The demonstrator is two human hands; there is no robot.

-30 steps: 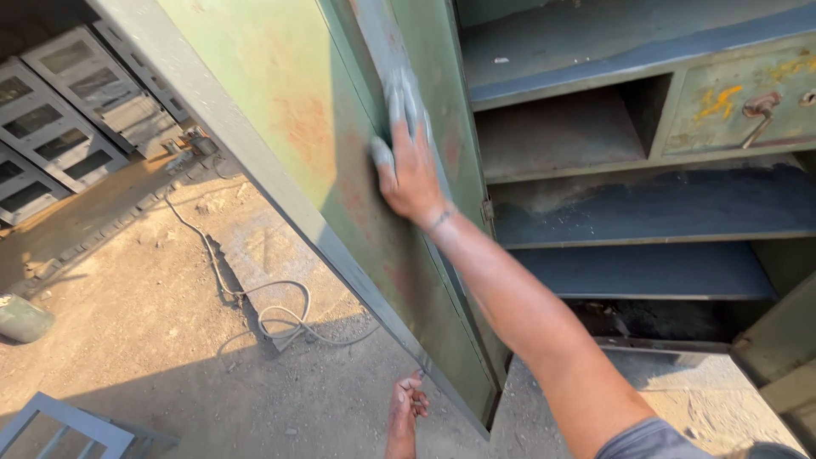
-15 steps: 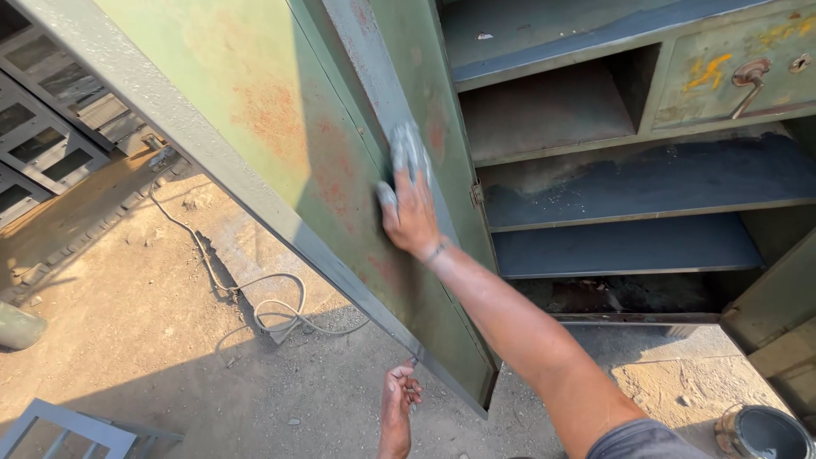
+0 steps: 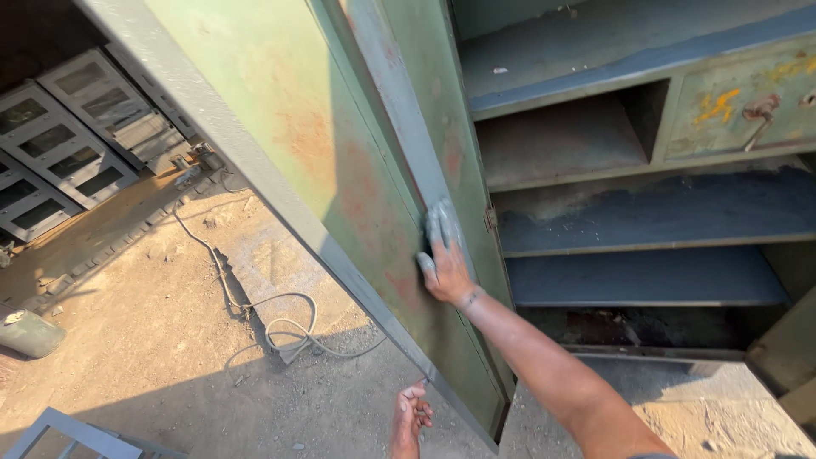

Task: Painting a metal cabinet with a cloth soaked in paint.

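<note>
The right hand (image 3: pixel 444 265) pressed flat, fingers spread and paint-grey, against the green cabinet door (image 3: pixel 374 195) at frame centre, seemingly smearing filler; the left hand (image 3: pixel 411 418) pinched the door's lower edge, steadying it.

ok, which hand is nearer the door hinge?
Right. The right hand presses flat on the door's inner face beside the hinge; the left hand is lower, at the door's bottom edge.

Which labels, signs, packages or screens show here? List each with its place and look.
No package, label, sign or screen shows.
Nearest thing to a mark: yellow paint daub on the green metal drawer front, upper right of the cabinet, an irregular smear.
Right hand presses flat on the green, rust-patched cabinet door.
</note>
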